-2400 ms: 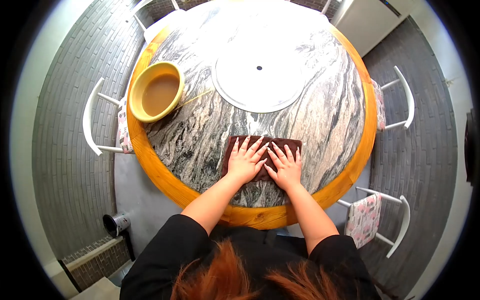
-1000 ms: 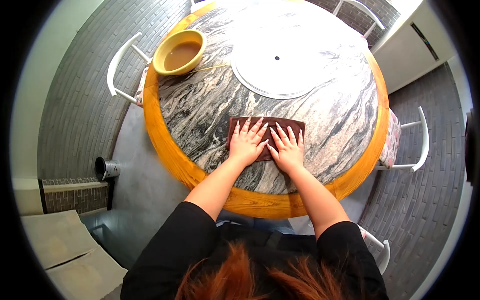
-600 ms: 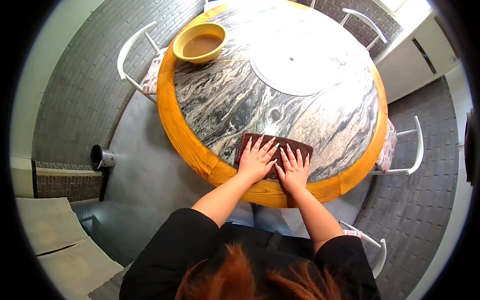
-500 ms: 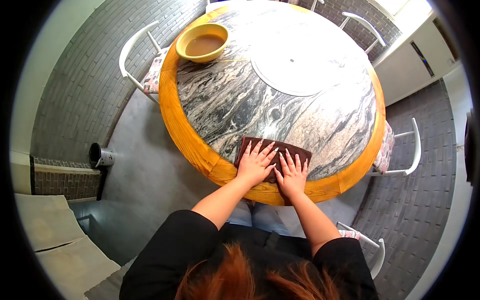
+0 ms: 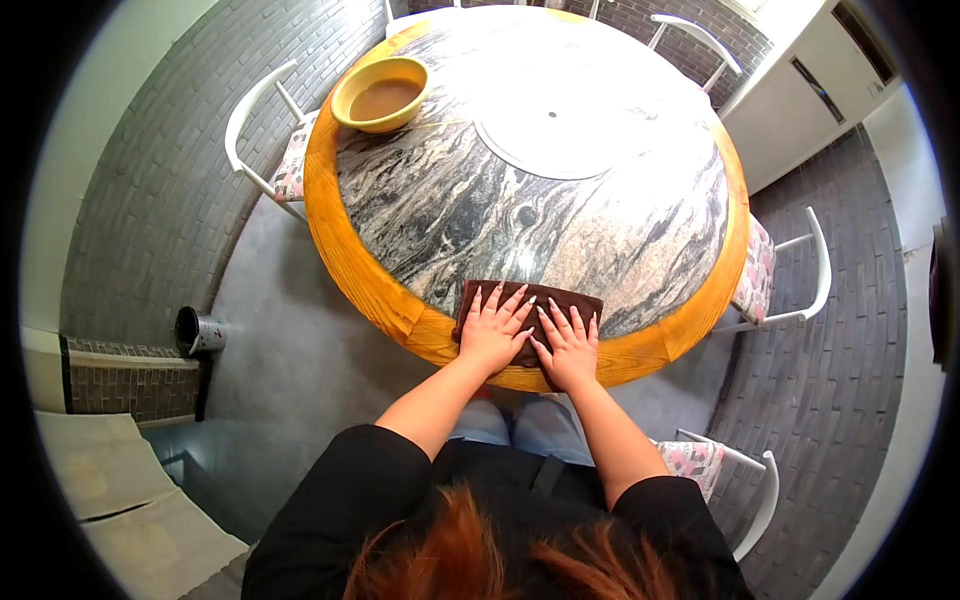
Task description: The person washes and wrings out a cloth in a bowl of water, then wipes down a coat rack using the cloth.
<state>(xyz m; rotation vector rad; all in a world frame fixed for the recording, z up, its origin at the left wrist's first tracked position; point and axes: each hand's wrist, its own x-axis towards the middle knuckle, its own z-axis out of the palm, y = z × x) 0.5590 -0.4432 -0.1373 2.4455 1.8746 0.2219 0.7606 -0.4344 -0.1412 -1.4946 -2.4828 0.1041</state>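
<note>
A dark brown cloth (image 5: 532, 300) lies folded flat at the near edge of a round table (image 5: 430, 215) with a marbled top and an orange wooden rim. My left hand (image 5: 491, 332) rests flat on the cloth's left part, fingers spread. On its right part lies my right hand (image 5: 568, 348), palm down with fingers apart. The two thumbs point toward each other over the cloth. Part of the cloth hangs over the wooden rim between my wrists.
At the table's far left stands a yellow basin (image 5: 381, 94) holding brownish water. A round white turntable (image 5: 550, 130) sits mid-table. White chairs (image 5: 240, 125) with patterned seats surround the table. A metal bin (image 5: 202, 332) stands on the floor at left.
The view has shifted, so the table, basin and chairs sit somewhat differently in the frame. Both hands stay flat on the cloth at the near edge.
</note>
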